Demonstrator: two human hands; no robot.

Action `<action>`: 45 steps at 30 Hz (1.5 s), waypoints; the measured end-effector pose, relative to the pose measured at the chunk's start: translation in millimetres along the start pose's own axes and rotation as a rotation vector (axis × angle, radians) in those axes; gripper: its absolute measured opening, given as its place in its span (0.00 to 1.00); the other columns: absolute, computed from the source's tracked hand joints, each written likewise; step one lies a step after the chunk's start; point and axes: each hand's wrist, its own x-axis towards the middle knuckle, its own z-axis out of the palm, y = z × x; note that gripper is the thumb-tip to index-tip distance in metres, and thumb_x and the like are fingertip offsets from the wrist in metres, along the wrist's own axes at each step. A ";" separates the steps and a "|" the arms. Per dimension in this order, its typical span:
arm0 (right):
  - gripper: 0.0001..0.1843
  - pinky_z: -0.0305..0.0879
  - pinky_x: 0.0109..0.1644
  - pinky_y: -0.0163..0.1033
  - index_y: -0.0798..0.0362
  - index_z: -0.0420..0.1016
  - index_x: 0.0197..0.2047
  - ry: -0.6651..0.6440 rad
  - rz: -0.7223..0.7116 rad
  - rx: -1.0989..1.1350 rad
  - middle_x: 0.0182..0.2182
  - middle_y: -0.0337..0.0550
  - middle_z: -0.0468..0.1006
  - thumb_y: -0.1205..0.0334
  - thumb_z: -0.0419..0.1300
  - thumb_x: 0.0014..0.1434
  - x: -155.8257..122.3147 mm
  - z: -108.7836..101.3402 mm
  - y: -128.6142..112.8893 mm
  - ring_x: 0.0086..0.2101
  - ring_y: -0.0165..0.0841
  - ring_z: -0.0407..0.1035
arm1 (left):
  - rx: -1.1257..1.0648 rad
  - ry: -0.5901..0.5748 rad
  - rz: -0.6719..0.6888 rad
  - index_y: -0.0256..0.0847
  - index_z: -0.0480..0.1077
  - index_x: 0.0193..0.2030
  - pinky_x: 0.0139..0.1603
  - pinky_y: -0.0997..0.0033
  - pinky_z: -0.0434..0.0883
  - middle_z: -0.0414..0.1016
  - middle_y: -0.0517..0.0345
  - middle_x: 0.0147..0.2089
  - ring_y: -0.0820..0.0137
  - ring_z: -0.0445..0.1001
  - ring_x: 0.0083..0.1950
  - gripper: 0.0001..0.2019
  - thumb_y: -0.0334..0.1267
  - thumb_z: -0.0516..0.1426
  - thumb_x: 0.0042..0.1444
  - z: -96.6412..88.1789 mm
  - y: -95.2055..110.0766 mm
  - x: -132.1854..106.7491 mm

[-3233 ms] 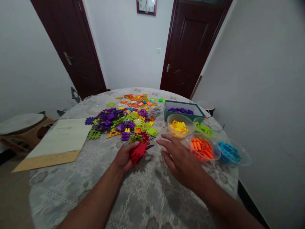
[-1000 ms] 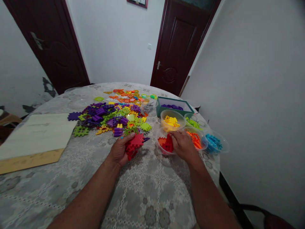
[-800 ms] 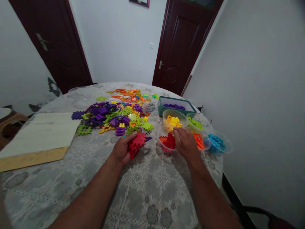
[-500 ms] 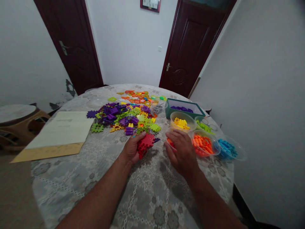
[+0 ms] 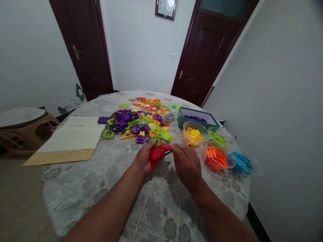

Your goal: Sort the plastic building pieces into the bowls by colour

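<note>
My left hand (image 5: pixel 143 158) is closed around a cluster of red toothed building pieces (image 5: pixel 156 153), held just above the tabletop. My right hand (image 5: pixel 186 163) has its fingers pinched against the right side of that red cluster; whether it holds a separate small piece I cannot make out. Just beyond both hands lies a spread pile of loose purple, green, yellow and orange pieces (image 5: pixel 136 121).
A round table (image 5: pixel 156 208) has a patterned grey cloth. Clear bowls hold yellow (image 5: pixel 195 133), orange (image 5: pixel 217 158) and blue (image 5: pixel 242 162) pieces; a teal box (image 5: pixel 196 117) holds purple ones. A paper sheet on cardboard (image 5: pixel 73 134) lies left. A stool (image 5: pixel 22 126) and two dark doors stand behind.
My right hand left the bowl of red pieces and came across to the red cluster in my left hand. The camera view shifted upward and to the left.
</note>
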 end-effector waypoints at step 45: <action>0.15 0.70 0.56 0.46 0.52 0.81 0.54 -0.039 0.392 -0.123 0.47 0.50 0.85 0.60 0.54 0.75 4.6 -31.5 60.7 0.47 0.42 0.77 | 0.193 -0.027 -0.048 0.35 0.78 0.47 0.17 0.77 0.71 0.82 0.48 0.44 0.63 0.84 0.38 0.09 0.31 0.65 0.59 -4.2 -3.3 1.4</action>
